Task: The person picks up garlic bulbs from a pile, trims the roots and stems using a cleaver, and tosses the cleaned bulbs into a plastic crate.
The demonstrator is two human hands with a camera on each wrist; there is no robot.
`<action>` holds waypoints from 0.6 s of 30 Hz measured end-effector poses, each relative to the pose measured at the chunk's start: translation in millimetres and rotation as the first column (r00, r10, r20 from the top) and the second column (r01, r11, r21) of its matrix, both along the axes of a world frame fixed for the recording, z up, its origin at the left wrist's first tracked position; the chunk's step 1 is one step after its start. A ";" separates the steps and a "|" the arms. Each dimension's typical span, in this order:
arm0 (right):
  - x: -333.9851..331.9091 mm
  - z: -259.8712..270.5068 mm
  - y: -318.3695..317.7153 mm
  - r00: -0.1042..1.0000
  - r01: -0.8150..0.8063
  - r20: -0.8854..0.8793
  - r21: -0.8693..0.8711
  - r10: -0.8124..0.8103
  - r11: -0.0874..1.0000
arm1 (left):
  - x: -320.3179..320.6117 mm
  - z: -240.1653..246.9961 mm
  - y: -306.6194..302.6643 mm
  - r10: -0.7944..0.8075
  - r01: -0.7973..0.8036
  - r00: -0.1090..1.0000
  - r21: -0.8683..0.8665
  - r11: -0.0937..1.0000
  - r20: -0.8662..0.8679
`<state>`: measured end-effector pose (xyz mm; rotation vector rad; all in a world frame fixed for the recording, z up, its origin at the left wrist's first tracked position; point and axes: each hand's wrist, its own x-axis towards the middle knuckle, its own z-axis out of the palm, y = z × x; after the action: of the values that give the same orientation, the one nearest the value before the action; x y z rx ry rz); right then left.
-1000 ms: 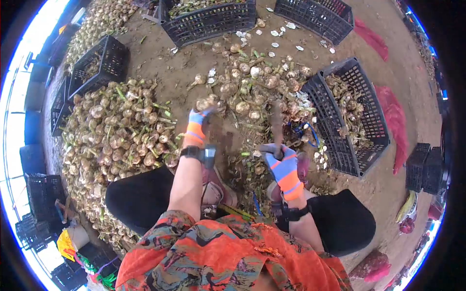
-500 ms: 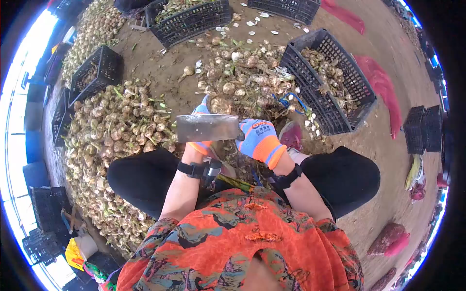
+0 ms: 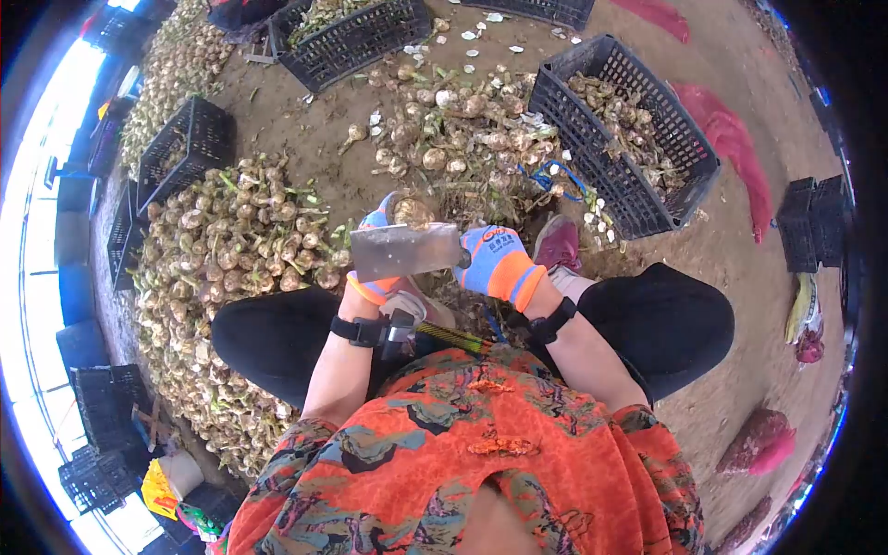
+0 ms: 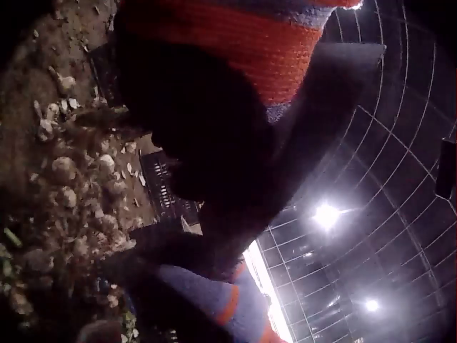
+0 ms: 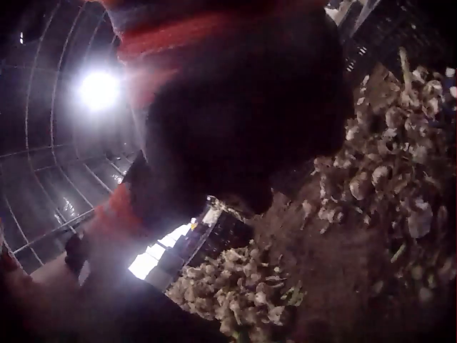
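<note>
My left hand (image 3: 375, 219), in a blue and orange knit glove, grips a garlic bulb (image 3: 413, 213) in front of my body. Across that hand lies the broad grey blade of a cleaver (image 3: 398, 252), hiding its palm and part of the bulb. My right hand (image 3: 498, 261), gloved alike, has its fingers curled round the cleaver's handle, close by on the right. Both wrist views are dark; the left one shows the striped glove (image 4: 243, 43) and the blade (image 4: 332, 86) beside it.
A big garlic heap (image 3: 231, 240) lies to my left, a smaller pile (image 3: 462, 129) ahead. A black crate (image 3: 601, 157) with garlic stands front right, another crate (image 3: 190, 148) front left. Pink netting (image 3: 731, 139) lies beyond the right crate. My shoe (image 3: 558, 245) is near the right hand.
The cleaver swung from upright on the right to lying across in front of the left hand. Both hands came together, the left bringing the garlic bulb closer. The head view shifted slightly.
</note>
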<state>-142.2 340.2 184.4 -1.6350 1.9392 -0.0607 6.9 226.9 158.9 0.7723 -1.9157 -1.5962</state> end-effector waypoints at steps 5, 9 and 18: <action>-23.9 -55.0 0.8 0.966 0.226 0.127 0.011 -0.226 0.974 | 2.2 14.9 7.1 -0.090 0.166 0.970 -0.346 0.923 0.227; -33.2 -82.8 9.4 0.815 0.556 0.333 -0.218 -0.474 0.802 | -2.7 9.8 13.8 0.136 -0.132 0.980 -0.035 0.991 0.144; 16.8 -51.3 7.1 0.457 0.538 0.882 -0.168 -0.118 0.826 | -7.5 -23.2 -7.0 0.554 0.141 0.790 0.956 0.257 -0.265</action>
<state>-125.4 347.3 133.1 -1.0261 1.4186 -1.3139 -0.5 219.9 135.7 0.7716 -0.1444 -2.3769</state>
